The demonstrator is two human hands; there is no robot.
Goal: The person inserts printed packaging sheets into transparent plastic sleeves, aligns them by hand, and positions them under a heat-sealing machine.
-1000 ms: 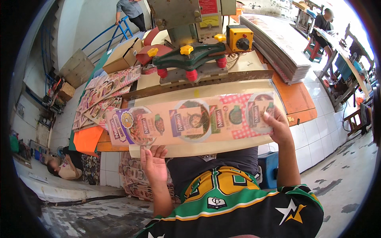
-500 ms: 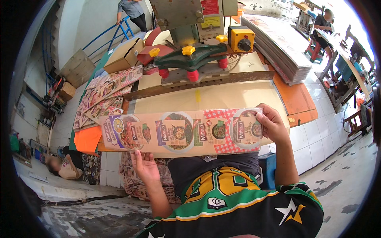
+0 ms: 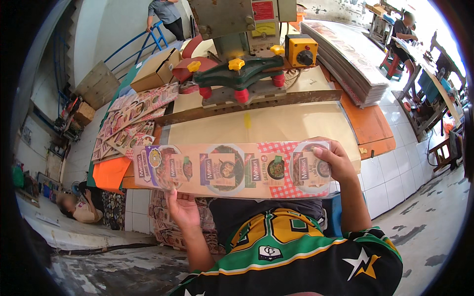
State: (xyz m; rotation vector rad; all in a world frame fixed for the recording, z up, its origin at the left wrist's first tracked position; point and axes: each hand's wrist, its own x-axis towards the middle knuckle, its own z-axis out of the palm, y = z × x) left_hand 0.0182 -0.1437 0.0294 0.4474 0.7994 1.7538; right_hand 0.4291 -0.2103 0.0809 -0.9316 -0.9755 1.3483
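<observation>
A long printed strip with food pictures and a red-checked part spans the space in front of my body, with a glossy, plastic-like surface. Its right end is pinched by my right hand, thumb on the printed face. Along the lower edge, left of the middle, my left hand grips it between thumb and fingers; some fingers are hidden behind. Beyond the strip lies the cream work surface of a press-like machine, with a long metal bar across it, yellow knobs and red posts.
Similar printed strips lie in a loose pile at left, near an open cardboard box and an orange sheet. A tall stack of flat sheets stands at far right. Other people are in the background.
The strip has shifted slightly to the right and a little nearer to me, and now sits more level. Both hands keep hold of it.
</observation>
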